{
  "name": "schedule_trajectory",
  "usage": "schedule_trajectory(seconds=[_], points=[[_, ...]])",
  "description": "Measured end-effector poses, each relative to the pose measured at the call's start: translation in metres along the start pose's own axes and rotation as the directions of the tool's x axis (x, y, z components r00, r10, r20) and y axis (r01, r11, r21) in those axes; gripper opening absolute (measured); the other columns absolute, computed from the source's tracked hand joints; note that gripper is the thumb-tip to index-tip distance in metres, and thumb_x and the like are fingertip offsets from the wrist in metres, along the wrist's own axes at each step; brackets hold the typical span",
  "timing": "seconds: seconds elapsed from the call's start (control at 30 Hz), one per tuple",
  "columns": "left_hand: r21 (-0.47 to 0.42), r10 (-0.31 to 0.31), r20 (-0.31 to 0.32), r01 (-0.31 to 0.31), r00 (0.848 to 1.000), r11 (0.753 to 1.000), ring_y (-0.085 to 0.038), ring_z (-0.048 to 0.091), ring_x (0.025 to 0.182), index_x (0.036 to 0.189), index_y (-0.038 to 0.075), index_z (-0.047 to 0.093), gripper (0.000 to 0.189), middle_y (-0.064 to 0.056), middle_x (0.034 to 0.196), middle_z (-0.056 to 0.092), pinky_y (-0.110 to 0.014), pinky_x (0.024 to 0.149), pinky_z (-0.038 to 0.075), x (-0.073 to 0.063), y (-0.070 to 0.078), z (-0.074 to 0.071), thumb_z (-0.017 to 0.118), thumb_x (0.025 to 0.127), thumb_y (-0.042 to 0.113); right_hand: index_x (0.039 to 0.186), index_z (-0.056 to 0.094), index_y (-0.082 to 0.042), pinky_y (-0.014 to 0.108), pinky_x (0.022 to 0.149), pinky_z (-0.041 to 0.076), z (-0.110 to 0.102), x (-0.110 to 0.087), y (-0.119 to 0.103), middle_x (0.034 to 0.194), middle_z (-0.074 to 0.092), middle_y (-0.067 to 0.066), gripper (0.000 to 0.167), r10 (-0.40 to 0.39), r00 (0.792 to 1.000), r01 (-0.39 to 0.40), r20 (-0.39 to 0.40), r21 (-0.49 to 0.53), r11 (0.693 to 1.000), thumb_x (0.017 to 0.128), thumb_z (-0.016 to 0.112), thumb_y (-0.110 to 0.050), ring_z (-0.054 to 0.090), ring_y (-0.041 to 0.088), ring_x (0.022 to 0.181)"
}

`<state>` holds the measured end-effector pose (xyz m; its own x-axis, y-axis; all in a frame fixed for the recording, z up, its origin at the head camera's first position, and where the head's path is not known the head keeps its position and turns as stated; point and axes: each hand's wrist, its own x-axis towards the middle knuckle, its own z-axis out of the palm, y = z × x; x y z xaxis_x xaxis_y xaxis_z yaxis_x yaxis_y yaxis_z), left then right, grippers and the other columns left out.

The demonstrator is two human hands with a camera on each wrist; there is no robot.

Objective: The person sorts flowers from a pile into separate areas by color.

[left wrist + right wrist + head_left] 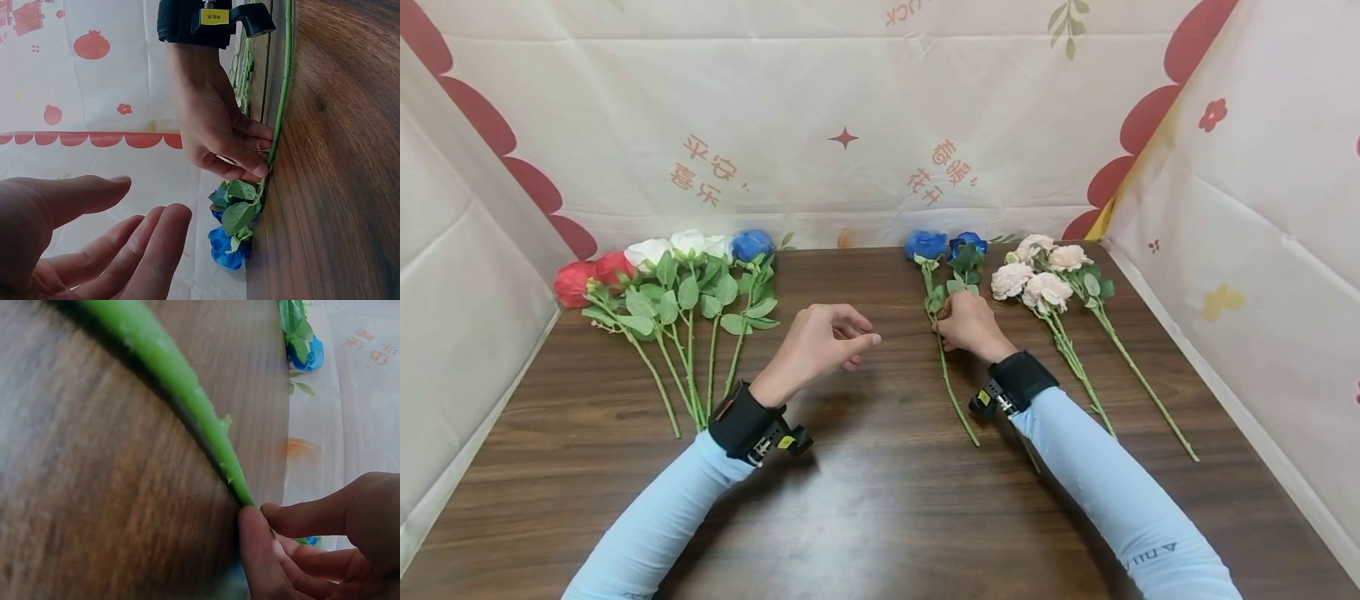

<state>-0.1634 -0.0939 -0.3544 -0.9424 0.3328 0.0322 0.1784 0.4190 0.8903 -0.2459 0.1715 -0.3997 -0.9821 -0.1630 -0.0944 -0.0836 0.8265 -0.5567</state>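
My right hand (pixel 973 323) pinches the green stem of a blue rose (pixel 927 244) between thumb and forefinger. In the right wrist view, the stem (pixel 199 403) runs close to the dark tabletop from those fingertips. A second blue rose (pixel 967 242) lies just to the right, its lower stem mostly hidden behind my right hand and arm. My left hand (pixel 816 343) hovers over the middle of the table, thumb and fingers apart and loosely bent, holding nothing. Nearest to it on the left is another blue rose (pixel 752 245) with green leaves.
Red roses (pixel 572 284) and white roses (pixel 688 242) lie fanned at the table's left. Several pale pink flowers (pixel 1047 292) with long stems lie at the right, beside my right forearm. Printed cloth (pixel 842 92) encloses the wooden table (pixel 865 517) at the back and sides.
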Motion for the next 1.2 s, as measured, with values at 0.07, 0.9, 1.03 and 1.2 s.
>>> schedule_trajectory(seconds=[0.07, 0.9, 1.03, 1.2], points=[[0.001, 0.0, 0.0, 0.0, 1.0, 1.0, -0.036, 0.077, 0.077, 0.107, 0.007, 0.074, 0.018, -0.011, 0.09, 0.079, -0.049, 0.073, 0.064, 0.0, 0.0, 0.0, 0.076, 0.095, 0.021, 0.096, 0.076, -0.001, 0.04, 0.079, 0.062, 0.0, 0.0, 0.0, 0.087, 0.078, 0.016, 0.013, -0.003, 1.0, 0.003, -0.003, -0.005, 1.0, 0.093, 0.073, -0.012, 0.073, 0.012, 0.056], [0.13, 0.047, -0.069, -0.038, 0.997, 0.991, -0.028, 0.076, 0.071, 0.104, 0.01, 0.077, 0.018, -0.007, 0.088, 0.079, -0.031, 0.059, 0.06, -0.002, 0.001, -0.004, 0.076, 0.095, 0.026, 0.114, 0.07, -0.007, 0.034, 0.058, 0.059, -0.016, -0.041, -0.049, 0.082, 0.075, 0.019, 0.032, -0.106, 0.994, 0.1, 0.03, 0.165, 0.981, 0.098, 0.072, -0.035, 0.074, 0.032, 0.064], [0.203, 0.077, -0.095, -0.056, 0.993, 0.978, -0.02, 0.074, 0.069, 0.102, 0.011, 0.079, 0.017, -0.006, 0.089, 0.08, -0.032, 0.06, 0.059, -0.002, 0.0, -0.007, 0.076, 0.095, 0.026, 0.11, 0.071, -0.007, 0.044, 0.065, 0.063, -0.017, -0.05, -0.064, 0.087, 0.077, 0.019, 0.026, -0.159, 0.984, 0.139, 0.08, 0.206, 0.969, 0.099, 0.07, -0.03, 0.075, 0.035, 0.07], [0.349, 0.109, -0.132, -0.057, 0.985, 0.935, -0.018, 0.074, 0.077, 0.102, 0.011, 0.079, 0.02, -0.004, 0.091, 0.08, -0.033, 0.068, 0.057, 0.002, -0.003, -0.015, 0.077, 0.094, 0.029, 0.109, 0.071, -0.01, 0.046, 0.067, 0.063, -0.017, -0.058, -0.071, 0.095, 0.077, 0.019, 0.022, -0.14, 0.985, 0.118, 0.101, 0.199, 0.973, 0.099, 0.07, -0.029, 0.075, 0.036, 0.074]])
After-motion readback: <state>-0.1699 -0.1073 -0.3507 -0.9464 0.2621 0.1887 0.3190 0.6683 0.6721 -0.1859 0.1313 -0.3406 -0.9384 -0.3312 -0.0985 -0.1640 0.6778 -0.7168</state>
